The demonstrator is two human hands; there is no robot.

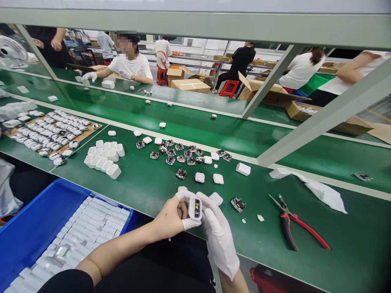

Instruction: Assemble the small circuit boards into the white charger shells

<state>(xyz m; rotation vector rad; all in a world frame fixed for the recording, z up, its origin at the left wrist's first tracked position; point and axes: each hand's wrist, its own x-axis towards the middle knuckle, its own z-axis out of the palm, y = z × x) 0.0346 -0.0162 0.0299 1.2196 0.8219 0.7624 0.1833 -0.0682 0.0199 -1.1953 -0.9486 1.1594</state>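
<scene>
My left hand (171, 217), with white covers on some fingertips, grips a small white plastic housing (191, 208) between thumb and fingers. The housing's open end faces me, and a dark circuit board with a yellow part shows inside. My right hand (220, 234), in a white glove, closes on the housing from the right; its fingertips are partly hidden. Just beyond my hands lie a white cap (216, 198) and a loose circuit board (238, 204). Farther back, several circuit boards (181, 173) and white caps (218, 178) are scattered over the green bench (146, 191).
Red-and-black pliers (288, 221) lie open on the right, near a white bag (325, 195). Empty housings (113, 171) stand grouped at left, beside a board of filled units (91, 129). A blue bin (36, 215) holds white pieces. Metal posts (324, 112) rise ahead; co-workers sit beyond.
</scene>
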